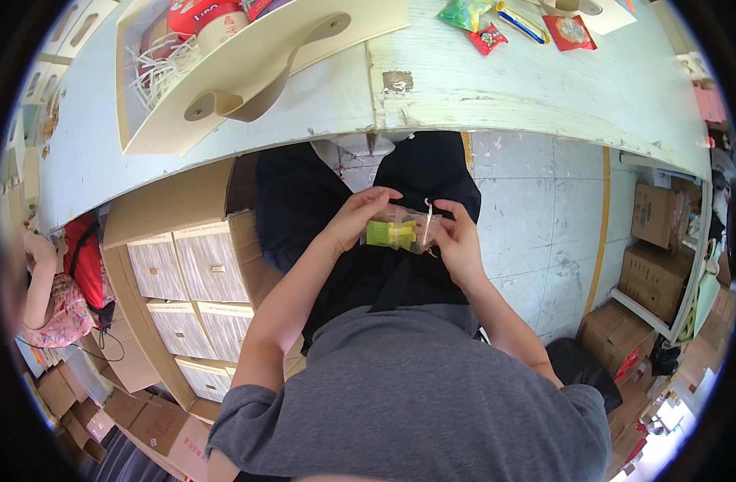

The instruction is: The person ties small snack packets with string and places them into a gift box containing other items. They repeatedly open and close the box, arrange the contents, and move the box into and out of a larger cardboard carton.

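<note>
Above my lap, both hands hold a small clear plastic bag (398, 241) with yellow-green packets (389, 232) inside. My left hand (359, 220) grips the bag's left end. At its right end, my right hand (458, 241) pinches the plastic beside a pale twisted tie or ribbon (428, 223). The fingertips of the right hand are partly seen through the clear plastic. Whether the tie is fastened around the bag, I cannot tell.
On the white table (320, 99) stands a cream gift box (223, 90) with a strap handle, paper shreds and red packages. Small wrapped snacks (512, 27) lie at the far right. A carton (241, 241) of packed boxes is at my left; another person (54, 289) sits beyond it.
</note>
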Motion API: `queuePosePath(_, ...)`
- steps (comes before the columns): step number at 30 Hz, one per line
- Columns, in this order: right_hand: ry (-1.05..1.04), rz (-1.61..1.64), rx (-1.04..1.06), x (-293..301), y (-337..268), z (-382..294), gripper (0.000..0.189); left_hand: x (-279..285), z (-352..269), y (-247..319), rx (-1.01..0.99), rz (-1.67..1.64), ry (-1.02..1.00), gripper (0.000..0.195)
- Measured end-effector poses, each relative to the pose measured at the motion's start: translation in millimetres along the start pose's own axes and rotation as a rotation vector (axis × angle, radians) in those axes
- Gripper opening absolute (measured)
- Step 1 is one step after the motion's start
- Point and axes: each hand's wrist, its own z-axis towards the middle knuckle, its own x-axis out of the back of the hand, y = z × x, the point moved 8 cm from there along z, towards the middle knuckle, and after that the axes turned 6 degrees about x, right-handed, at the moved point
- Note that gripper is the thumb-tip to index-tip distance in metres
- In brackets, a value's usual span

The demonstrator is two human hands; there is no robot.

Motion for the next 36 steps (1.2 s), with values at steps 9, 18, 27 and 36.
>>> queuePosePath(9, -0.234, 0.343, -0.357, -13, -15, -12, 0.043, -9, -19, 2, -0.042, -0.079, -0.175, 0.057)
queuePosePath(18, -0.363, -0.191, 0.1, -26, -104, -22, 0.054, -34, -24, -6, 0.007, -0.377, -0.309, 0.063)
queuePosePath(27, 0.376, -1.08, 1.053, 16, -293, 74, 0.032, -83, -30, 53, -0.247, -0.324, -0.527, 0.068)
queuePosePath(36, 0.271, -0.717, 0.879, 28, -286, 22, 0.028, -66, -24, 61, -0.448, -0.66, -0.354, 0.057)
